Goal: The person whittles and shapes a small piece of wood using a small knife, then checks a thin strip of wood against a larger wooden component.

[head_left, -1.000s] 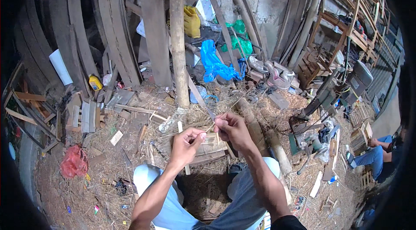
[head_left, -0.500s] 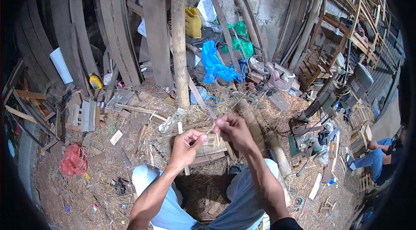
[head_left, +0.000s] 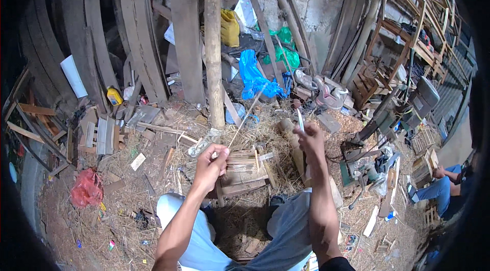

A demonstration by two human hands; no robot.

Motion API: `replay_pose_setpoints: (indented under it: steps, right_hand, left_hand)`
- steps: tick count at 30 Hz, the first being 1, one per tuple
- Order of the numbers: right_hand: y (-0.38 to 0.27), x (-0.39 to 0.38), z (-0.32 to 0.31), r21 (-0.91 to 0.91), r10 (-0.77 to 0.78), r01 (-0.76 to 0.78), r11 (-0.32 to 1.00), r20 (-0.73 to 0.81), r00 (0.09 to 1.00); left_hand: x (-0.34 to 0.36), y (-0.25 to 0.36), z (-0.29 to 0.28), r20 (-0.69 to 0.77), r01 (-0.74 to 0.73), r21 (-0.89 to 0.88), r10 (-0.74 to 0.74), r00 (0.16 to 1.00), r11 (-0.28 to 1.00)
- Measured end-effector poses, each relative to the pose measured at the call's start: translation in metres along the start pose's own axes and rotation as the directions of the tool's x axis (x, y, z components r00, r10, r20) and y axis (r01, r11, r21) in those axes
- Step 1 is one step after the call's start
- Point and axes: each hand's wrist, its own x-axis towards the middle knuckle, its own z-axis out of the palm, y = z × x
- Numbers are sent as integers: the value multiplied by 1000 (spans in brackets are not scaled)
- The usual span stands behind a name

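My left hand (head_left: pixel 210 168) is closed, pinching the lower end of a thin wooden stick (head_left: pixel 244 122). The stick slants up and to the right, its far end in front of the blue plastic bag. Over to the right, my right hand (head_left: pixel 311 140) is closed around a knife (head_left: pixel 300 120); the blade points up and the fingers hide its handle. Knife and stick are apart. Between and below the hands sits a low wooden block (head_left: pixel 244 188), with a bundle of thin sticks (head_left: pixel 242 161) lying on it in front of my knees.
A wooden pole (head_left: pixel 213 41) stands ahead, with planks leaning on the wall. A blue plastic bag (head_left: pixel 250 74), shoes (head_left: pixel 329 92) and logs (head_left: pixel 292 140) lie beyond. At right are a metal machine (head_left: pixel 362 166) and a seated person (head_left: pixel 439 184). A red bag (head_left: pixel 87 189) lies left.
My hands have drawn apart. The right hand has moved right and slightly up with the knife, whose blade now points upward. The left hand has shifted slightly left, and its stick now shows clearly.
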Motion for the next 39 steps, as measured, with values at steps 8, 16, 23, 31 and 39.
replay_pose_setpoints:
  steps: [8,16,23,31,39]
  right_hand:
    - [10,-46,68,-233,-151,257,938,392,907]
    - [26,-55,81,-95,-126,235,967,626,769]
    - [12,-37,49,-320,-38,248,914,543,839]
    - [0,-41,50,-427,-223,403,810,412,884]
    - [6,-35,50,-454,-390,553,699,406,827]
  left_hand:
    - [11,-21,7,-122,-148,89,159,980,985]
    - [16,-15,-3,-221,-249,112,268,938,962]
    - [24,10,-47,-432,-396,-97,320,843,913]
    - [26,16,-73,-605,-562,144,522,602,815]
    - [6,19,-21,227,-433,886,660,716,165]
